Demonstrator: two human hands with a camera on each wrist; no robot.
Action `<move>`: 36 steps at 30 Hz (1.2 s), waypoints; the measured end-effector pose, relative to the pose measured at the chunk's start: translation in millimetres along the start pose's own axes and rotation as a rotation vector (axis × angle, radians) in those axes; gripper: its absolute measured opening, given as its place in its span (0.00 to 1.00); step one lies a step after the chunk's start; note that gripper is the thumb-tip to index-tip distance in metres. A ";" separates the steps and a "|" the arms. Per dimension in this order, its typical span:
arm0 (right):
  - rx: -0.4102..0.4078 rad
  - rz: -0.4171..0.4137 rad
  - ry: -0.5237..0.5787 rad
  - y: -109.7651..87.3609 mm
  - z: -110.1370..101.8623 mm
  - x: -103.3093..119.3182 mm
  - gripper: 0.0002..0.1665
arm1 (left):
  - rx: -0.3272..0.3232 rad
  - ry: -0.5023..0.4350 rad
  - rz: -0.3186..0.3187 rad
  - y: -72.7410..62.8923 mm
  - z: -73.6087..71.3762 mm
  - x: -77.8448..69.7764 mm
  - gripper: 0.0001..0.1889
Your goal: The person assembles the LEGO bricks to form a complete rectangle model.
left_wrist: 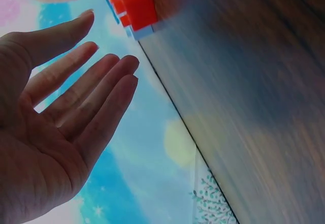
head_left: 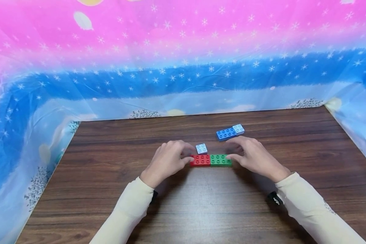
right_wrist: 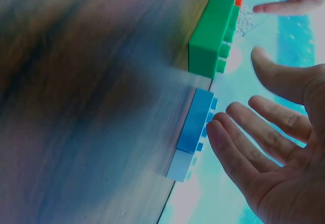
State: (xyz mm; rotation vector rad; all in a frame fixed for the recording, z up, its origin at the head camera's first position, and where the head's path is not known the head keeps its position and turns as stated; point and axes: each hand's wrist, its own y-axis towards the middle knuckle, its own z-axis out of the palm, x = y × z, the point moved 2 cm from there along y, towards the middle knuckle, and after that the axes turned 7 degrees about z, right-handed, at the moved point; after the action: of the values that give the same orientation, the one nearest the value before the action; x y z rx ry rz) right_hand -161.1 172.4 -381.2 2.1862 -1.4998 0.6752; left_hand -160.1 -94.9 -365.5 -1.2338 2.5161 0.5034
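Note:
A red brick and a green brick stand end to end on the table. Just left of the red one is my left hand, its fingers spread and relaxed, the thumb overlapping the brick's left end in the head view. My right hand mirrors it at the green brick's right end, thumb over that corner. In the wrist views both palms hold nothing. A small pale blue brick lies behind the red brick. Farther back, a blue brick sits end to end with another pale blue brick.
The dark wooden table ends at the back against a pink and blue snowflake cloth, which also hangs along the left and right sides. A dark band shows under the right sleeve.

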 end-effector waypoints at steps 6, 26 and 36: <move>-0.035 0.061 -0.013 6.4 -4.5 -7.3 0.25 | -0.053 -0.008 -0.033 -5.4 -4.5 7.4 0.12; -0.050 0.230 0.047 32.9 -14.6 -26.4 0.27 | -0.042 -0.031 -0.066 -7.4 -4.9 11.9 0.11; -0.039 0.279 0.098 42.8 -12.3 -38.9 0.28 | -0.044 -0.031 -0.059 -7.9 -4.2 11.5 0.11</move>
State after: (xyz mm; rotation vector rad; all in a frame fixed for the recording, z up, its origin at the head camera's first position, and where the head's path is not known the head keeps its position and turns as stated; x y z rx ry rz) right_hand -215.2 193.7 -392.1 1.9036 -1.7674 0.8215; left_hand -161.0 -109.3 -367.8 -1.3017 2.4479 0.5628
